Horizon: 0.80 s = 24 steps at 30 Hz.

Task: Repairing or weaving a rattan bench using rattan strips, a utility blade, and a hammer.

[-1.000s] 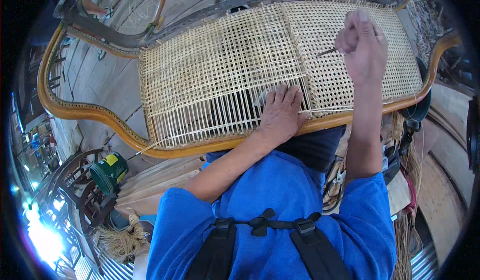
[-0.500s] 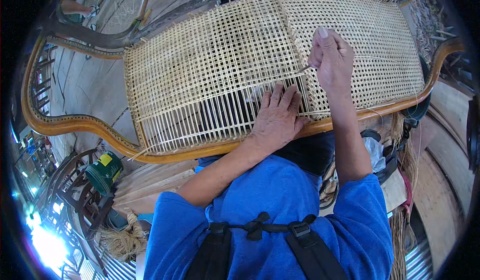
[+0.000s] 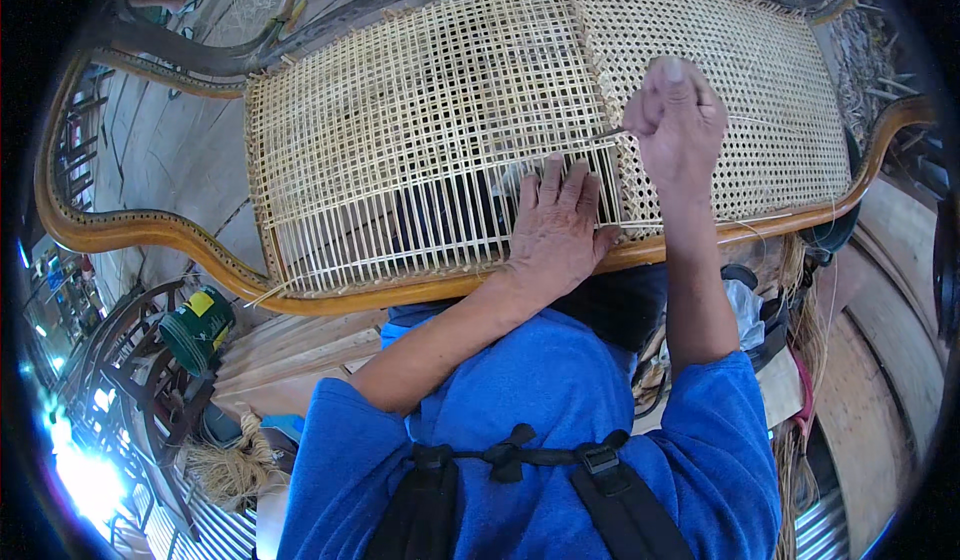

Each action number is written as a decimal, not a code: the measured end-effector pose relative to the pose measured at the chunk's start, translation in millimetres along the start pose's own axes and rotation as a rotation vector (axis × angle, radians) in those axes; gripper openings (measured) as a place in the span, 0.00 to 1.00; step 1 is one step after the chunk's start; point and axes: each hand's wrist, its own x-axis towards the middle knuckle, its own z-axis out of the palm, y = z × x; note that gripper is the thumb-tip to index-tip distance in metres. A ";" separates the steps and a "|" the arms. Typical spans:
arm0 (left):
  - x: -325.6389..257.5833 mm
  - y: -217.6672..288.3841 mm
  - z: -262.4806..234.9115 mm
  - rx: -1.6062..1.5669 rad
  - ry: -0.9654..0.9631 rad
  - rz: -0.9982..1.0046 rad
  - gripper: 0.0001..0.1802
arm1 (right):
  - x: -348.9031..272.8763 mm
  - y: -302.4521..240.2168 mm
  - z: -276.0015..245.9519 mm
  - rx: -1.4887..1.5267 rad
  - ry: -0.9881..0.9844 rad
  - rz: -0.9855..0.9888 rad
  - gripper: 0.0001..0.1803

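Observation:
A woven cane panel [image 3: 400, 130] is strung in a wooden furniture frame [image 3: 380, 303] in front of me. Its right section has a finished open-hole pattern. On the left, the near strip shows only spaced strands running toward the front rail. My left hand [image 3: 558, 230] lies palm down near that rail, with fingers spread over the strands right of the gap. Closed in a fist above the panel, my right hand [image 3: 680, 125] grips a slim, dark pointed tool [image 3: 608, 134]. The tool points left, its tip at the cane beside the dividing ridge; its handle is hidden in my fist.
A dark green bucket [image 3: 197, 330] stands at the left, beside dark wooden chair parts [image 3: 150, 370]. Bundles of loose fibre [image 3: 235, 470] lie at lower left. At the right are a clear plastic bag [image 3: 743, 310] and wooden boards [image 3: 860, 390]. A person's foot shows at upper left.
My right hand has shifted slightly right and a little toward me with the tool. My left hand stays on the strands. The whole view has tilted slightly.

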 end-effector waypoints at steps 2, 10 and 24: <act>0.2 -0.9 2.9 0.008 0.024 0.006 0.31 | -1.7 11.9 -2.7 -0.026 0.008 0.100 0.18; -3.5 -4.6 7.9 0.003 0.053 0.034 0.33 | -0.2 23.8 -1.1 -0.107 -0.012 0.111 0.20; -6.0 -7.1 7.7 -0.014 0.022 0.015 0.35 | 15.7 5.6 -2.7 -0.201 -0.045 0.150 0.18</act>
